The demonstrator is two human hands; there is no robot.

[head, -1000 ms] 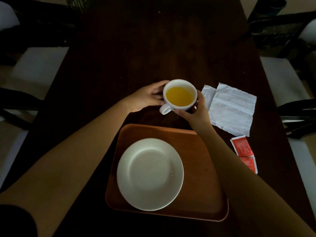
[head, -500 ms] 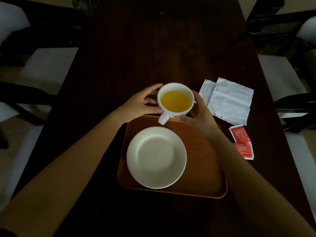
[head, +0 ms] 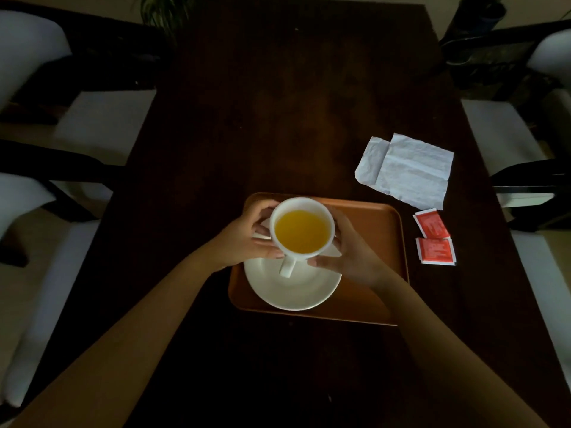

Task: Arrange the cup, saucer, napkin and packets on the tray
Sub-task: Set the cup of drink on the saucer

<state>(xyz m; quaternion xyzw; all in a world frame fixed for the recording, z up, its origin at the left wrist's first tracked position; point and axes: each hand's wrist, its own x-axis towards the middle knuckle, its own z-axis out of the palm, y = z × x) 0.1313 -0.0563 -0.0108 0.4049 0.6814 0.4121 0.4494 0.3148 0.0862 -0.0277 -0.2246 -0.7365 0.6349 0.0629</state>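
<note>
Head view: cup [head: 302, 231] held between both hands' fingers [head: 268, 253].

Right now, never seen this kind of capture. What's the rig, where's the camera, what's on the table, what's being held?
There is no machine here: a person works with two bare hands, and the single picture comes from a wide-angle camera worn on their head, looking forward and down.

The left hand and right hand together hold a white cup filled with yellow-orange liquid, its handle pointing toward the person. The cup is over a white saucer, which sits on an orange-brown tray; whether the cup already touches the saucer cannot be told.

On the dark table, to the right of the tray, lie a white napkin and two red packets, not yet on the tray. Chairs stand at both sides.
</note>
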